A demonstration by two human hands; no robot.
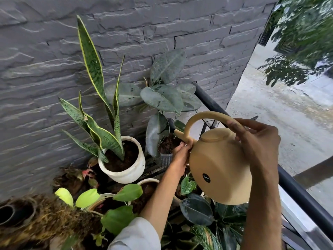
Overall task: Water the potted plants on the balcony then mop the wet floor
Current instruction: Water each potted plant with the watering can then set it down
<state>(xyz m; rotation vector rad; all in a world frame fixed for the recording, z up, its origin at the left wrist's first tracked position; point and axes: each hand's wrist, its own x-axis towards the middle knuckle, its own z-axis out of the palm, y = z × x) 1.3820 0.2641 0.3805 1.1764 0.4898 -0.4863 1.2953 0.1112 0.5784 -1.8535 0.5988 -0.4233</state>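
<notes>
Right hand (252,139): clasped round watering can (219,170) handle, tilting it far-left.
Left hand (181,152): pressed on spout base, steadying aim at rubber plant pot (165,158).

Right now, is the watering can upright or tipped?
Tipped: the can leans spout-first toward the rubber plant's pot, both hands on it. Water flow: cannot tell.

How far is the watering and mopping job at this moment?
Nothing is visibly done: whether any soil is wet cannot be told. In hand: the right hand holds the handle of the watering can and the left hand steadies it, spout toward the rubber plant. Left: the other pots, such as the snake plant, and the mopping. No mop shows.
</notes>
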